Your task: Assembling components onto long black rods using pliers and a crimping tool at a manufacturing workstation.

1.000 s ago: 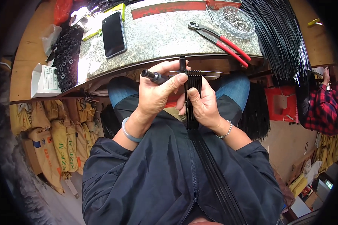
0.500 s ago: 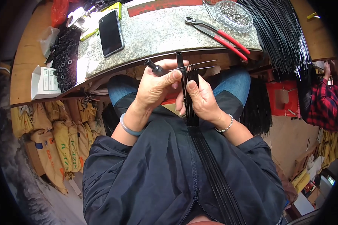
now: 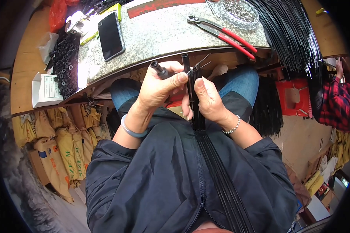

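Observation:
My left hand point(image 3: 155, 87) is closed round a stepped black tube point(image 3: 159, 70), whose hollow end points up past the index finger. Its thumb tip presses at the top of a bundle of thin black ribs point(image 3: 196, 112), beside a slim black shaft point(image 3: 185, 62). Two thin metal wires point(image 3: 204, 59) stick out of the bundle's upper end, slanting up to the right. My right hand point(image 3: 210, 99) grips the bundle from its right side, thumb on top. The ribs run down over my dark jacket. Fingers hide where wires, ribs and shaft meet.
On the stone-topped bench lie red-handled pincers point(image 3: 225, 35), a phone point(image 3: 111, 37), and a glass dish point(image 3: 239, 13) of small metal parts. Long black rods point(image 3: 287, 31) overhang the right edge. Small black rings point(image 3: 66, 70) and a white box point(image 3: 46, 90) lie left. Another person's checked sleeve point(image 3: 337, 103) shows far right.
The thin wires have swung from nearly level to a steep upward slant. Both hands keep their hold in almost the same place. The view has shifted slightly.

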Available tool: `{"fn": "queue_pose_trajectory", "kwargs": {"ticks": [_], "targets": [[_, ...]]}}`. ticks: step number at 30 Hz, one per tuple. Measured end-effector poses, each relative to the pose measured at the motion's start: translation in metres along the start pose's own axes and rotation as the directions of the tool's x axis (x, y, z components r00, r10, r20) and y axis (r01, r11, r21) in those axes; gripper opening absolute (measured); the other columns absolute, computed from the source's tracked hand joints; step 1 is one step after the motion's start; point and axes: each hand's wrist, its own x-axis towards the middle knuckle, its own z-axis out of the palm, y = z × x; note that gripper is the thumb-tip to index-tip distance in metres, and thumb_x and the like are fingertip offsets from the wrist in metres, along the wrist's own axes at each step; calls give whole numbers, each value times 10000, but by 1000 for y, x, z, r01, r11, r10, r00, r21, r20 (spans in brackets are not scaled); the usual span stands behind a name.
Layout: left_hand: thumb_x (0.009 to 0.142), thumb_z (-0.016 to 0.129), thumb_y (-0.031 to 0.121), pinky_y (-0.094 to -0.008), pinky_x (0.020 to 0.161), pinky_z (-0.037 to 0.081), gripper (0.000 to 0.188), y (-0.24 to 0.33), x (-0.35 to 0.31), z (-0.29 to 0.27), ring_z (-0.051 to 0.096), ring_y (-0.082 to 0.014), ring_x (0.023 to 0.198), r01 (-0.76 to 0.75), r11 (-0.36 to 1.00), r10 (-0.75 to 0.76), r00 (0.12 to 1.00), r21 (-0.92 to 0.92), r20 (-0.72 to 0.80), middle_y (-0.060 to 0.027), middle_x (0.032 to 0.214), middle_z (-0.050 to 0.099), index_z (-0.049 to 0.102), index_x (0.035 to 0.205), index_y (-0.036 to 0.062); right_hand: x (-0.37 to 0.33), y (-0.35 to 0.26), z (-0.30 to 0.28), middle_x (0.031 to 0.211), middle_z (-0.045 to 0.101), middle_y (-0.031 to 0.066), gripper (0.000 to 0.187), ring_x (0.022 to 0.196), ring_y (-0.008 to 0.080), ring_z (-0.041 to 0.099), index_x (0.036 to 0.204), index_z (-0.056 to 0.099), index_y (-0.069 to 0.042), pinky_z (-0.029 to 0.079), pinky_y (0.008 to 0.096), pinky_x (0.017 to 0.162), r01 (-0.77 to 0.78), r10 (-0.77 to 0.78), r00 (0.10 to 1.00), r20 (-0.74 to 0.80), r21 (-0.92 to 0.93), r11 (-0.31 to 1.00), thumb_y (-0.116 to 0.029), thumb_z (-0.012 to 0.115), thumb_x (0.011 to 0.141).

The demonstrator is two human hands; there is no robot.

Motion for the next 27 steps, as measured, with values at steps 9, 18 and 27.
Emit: {"fn": "queue_pose_trajectory", "kwargs": {"ticks": [9, 18, 27], "targets": [[786, 691, 53, -223, 453, 405, 149, 2, 3, -2, 513, -92, 520, 23, 995, -24, 1000, -93, -13, -41, 664, 582, 618, 912, 20, 0, 5, -9, 575, 575, 122, 687, 421, 131, 536, 920, 491, 21, 449, 208, 418, -83, 83, 996, 43, 4, 997, -612, 226, 891], [799, 694, 119, -192, 421, 357, 146, 12, 4, -10, 480, -50, 500, 89, 987, -96, 994, 132, 55, -26, 646, 579, 638, 901, 32, 4, 6, -14, 544, 561, 117, 683, 409, 132, 514, 833, 534, 11, 418, 212, 408, -97, 87, 985, 149, 63, 993, -591, 222, 911], [942, 468, 250, -279, 834, 463, 452, 35, 15, -1, 545, -200, 1024, -130, 991, 126, 988, -42, -92, -167, 1114, 556, 347, 1288, -14, 6, 11, -7, 488, 472, 57, 644, 406, 111, 462, 705, 513, -17, 381, 218, 399, -123, 123, 992, -1, 23, 992, -581, 278, 911]]}}
